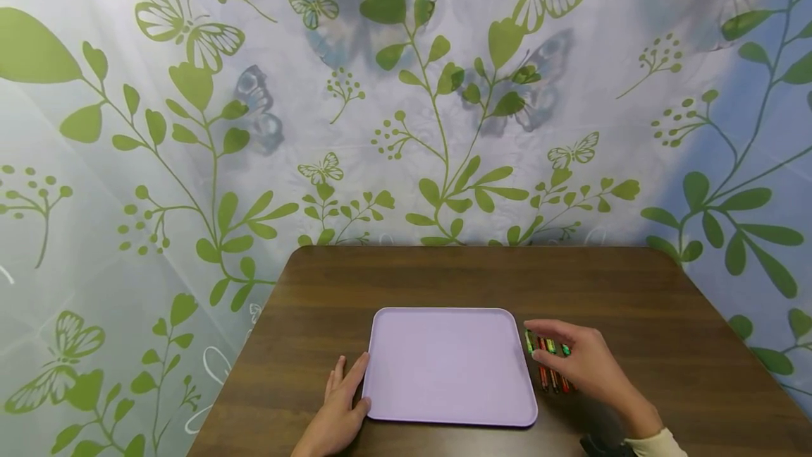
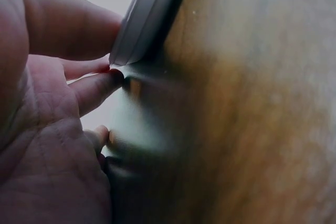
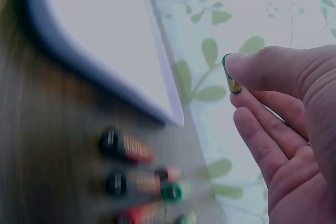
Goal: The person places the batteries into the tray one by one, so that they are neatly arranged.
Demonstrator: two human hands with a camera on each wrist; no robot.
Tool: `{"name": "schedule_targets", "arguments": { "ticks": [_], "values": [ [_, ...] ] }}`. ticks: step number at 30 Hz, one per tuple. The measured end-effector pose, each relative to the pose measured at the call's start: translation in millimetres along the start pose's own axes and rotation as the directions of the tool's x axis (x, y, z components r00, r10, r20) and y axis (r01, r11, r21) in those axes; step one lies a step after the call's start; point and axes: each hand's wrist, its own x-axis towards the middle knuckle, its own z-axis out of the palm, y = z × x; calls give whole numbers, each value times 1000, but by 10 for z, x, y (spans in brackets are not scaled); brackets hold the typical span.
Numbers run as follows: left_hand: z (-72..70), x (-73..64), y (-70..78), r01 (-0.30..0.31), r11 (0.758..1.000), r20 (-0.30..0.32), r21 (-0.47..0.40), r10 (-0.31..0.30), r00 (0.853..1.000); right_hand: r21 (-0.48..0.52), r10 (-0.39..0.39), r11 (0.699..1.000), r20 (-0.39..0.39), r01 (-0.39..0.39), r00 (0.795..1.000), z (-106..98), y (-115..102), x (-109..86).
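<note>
A pale purple rectangular tray lies flat on the table. My left hand rests at its left edge, its fingers extended along the side and the thumb touching the rim, which shows close up as the tray edge in the left wrist view. Just off the tray's right side, my right hand pinches a small green-and-gold battery between thumb and fingertip, upright and partly covered by the thumb. Below that hand several batteries lie in a group, some with black and copper casings, others with green ends.
The dark brown wooden table extends around the tray. Behind it hangs a pale curtain printed with green leaves and butterflies. A dark object shows by the right wrist, near a cream sleeve.
</note>
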Motion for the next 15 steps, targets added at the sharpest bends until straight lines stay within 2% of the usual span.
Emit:
{"name": "schedule_targets", "arguments": {
  "ticks": [9, 15],
  "values": [
    [-1, -18, 23, 23, 1000, 7, -22, -23, 1000, 52, -40, 998, -9, 40, 999, 317, -240, 245],
    [6, -22, 29, 29, 999, 7, -28, -29, 1000, 154, -57, 987, 10, 55, 998, 527, -397, 393]
  ]
}}
